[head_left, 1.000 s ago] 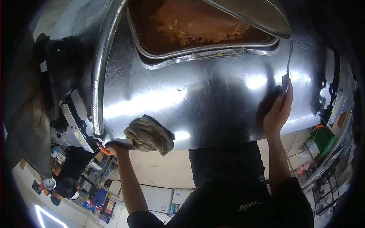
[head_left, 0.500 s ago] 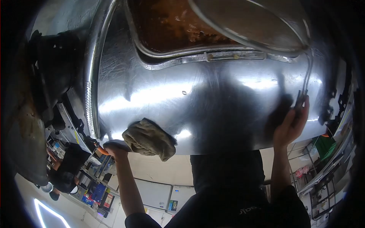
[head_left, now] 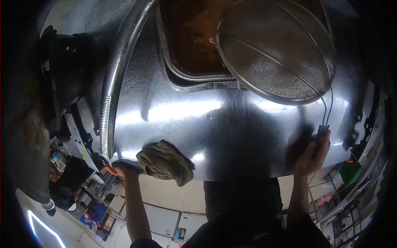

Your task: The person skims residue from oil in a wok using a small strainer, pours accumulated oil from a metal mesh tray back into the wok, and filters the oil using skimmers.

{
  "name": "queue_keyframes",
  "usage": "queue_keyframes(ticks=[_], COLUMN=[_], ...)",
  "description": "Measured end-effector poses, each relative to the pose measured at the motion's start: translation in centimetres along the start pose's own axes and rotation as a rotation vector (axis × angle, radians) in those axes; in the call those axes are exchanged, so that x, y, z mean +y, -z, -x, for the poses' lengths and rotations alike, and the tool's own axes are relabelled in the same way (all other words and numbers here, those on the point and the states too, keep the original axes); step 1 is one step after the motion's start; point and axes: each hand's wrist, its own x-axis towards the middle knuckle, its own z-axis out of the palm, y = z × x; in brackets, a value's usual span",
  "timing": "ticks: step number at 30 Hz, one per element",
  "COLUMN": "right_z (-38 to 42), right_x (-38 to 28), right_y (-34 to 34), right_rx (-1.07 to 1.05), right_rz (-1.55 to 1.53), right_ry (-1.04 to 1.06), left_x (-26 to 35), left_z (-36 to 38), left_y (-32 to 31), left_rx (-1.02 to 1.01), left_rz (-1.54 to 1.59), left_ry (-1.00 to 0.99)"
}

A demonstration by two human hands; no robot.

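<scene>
My right hand (head_left: 312,155) is wrapped around the dark handle end of a round fine-mesh skimmer (head_left: 273,53). Its mesh head overlaps the right part of a rectangular vat (head_left: 194,77) of brown liquid (head_left: 192,37), and reaches past the vat's near rim. My left hand (head_left: 127,170) is at the near edge of the steel counter (head_left: 182,128), beside an orange handle (head_left: 110,169); its fingers are dark and mostly hidden. Just right of that hand, a crumpled brown cloth (head_left: 165,163) lies over the counter edge.
A curved metal pipe with a ribbed end (head_left: 124,66) crosses the counter left of the vat. Dark equipment (head_left: 62,78) stands further left. Behind the lower left edge, another person in dark clothing (head_left: 70,182) is partly visible. A green object (head_left: 349,172) is at the right.
The skimmer has come nearer to my body, and its mesh now shows more fully, partly past the vat's rim. My right hand has moved lower with it. My left hand stays at the counter edge.
</scene>
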Motion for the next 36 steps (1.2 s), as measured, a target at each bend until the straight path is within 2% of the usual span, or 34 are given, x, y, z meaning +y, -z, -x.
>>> queue_keyframes(ticks=[5, 8, 11, 14, 23, 29, 36], right_z=[-0.2, 0.1, 0.3, -0.1, 0.7, 0.6, 0.2], right_x=[-0.2, 0.1, 0.0, 0.0, 0.6, 0.9, 0.6], right_y=[0.3, -0.2, -0.1, 0.4, 0.0, 0.2, -0.3], right_rx=[-0.080, 0.016, 0.020, -0.082, -0.006, -0.029, -0.041], right_rz=[0.013, -0.046, -0.045, 0.113, -0.055, 0.087, -0.107], right_ry=[-0.023, 0.016, -0.045, -0.009, -0.126, -0.092, -0.120], left_x=[-0.1, -0.1, 0.2, 0.3, -0.2, 0.0, -0.3], left_z=[1.9, 2.5, 3.2, 3.7, 5.3, 5.9, 7.1], left_y=[-2.4, -2.9, -3.2, -3.8, -5.5, -6.9, -9.6], left_rx=[0.001, -0.004, -0.010, -0.018, -0.044, -0.071, -0.130], left_rz=[-0.004, 0.001, 0.001, 0.003, 0.055, 0.087, 0.146], left_ry=[-0.015, -0.019, -0.029, -0.039, -0.101, -0.142, -0.229])
